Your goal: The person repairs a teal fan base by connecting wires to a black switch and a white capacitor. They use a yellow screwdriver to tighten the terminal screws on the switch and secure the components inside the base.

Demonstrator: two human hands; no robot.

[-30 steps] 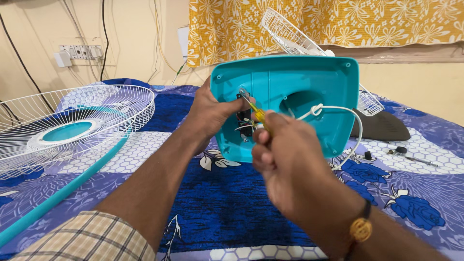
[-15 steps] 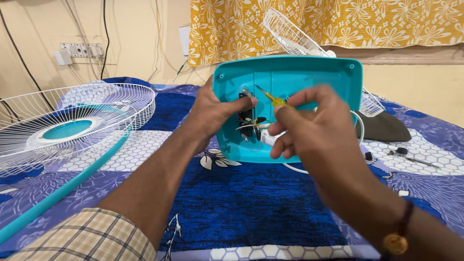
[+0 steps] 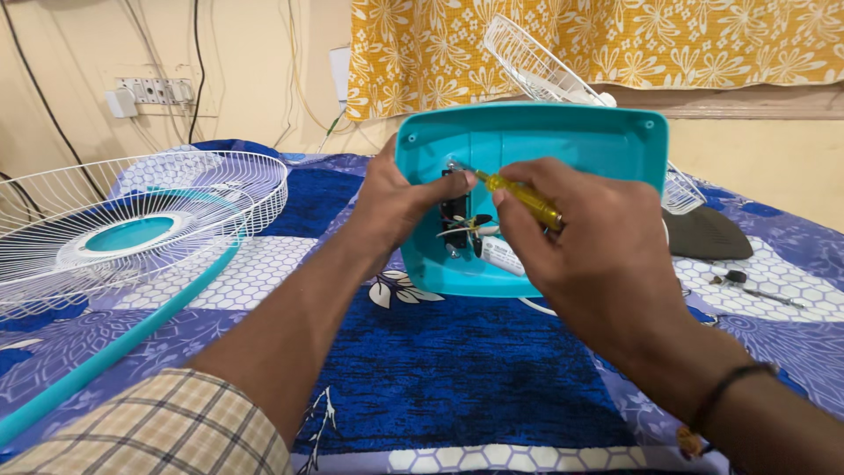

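Because it stands tilted on its edge on the patterned bedspread (image 3: pixel 457 369), the teal plastic housing (image 3: pixel 563 145) looks light, stiff and apt to tip, best gripped by its rim. The left hand (image 3: pixel 396 198) clasps its left edge; the right hand (image 3: pixel 589 246) pinches a yellow-handled screwdriver (image 3: pixel 519 195) at the wiring. A white fan guard (image 3: pixel 132 220) lies left.

Two bare hands are showing — one left hand (image 3: pixel 400 198), one right hand (image 3: pixel 589 255). One teal plastic housing (image 3: pixel 563 141) is standing at upper centre, one yellow-handled screwdriver (image 3: pixel 519 195) is crossing it, and two white wire fan guards — one at left (image 3: pixel 132 224), one at upper right (image 3: pixel 536 62) — are lying about.
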